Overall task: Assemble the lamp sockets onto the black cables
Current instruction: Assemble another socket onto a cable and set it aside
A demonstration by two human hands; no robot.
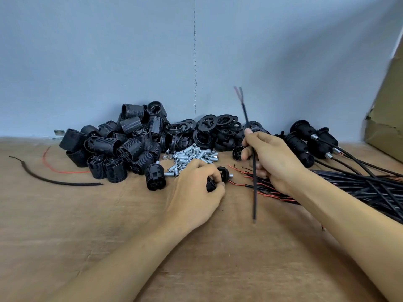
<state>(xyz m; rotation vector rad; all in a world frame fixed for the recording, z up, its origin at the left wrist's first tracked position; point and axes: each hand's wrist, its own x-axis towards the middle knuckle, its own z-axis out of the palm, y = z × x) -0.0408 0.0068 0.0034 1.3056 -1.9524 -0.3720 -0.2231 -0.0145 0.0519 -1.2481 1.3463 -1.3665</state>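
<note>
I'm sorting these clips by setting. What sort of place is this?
Probably a small assembly workbench: a heap of black lamp sockets, a pile of small metal tubes and a bundle of black cables lie on a wooden table.

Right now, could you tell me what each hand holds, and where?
Left hand grips a black socket part round its body; right hand holds a black cable mid-length.
</note>
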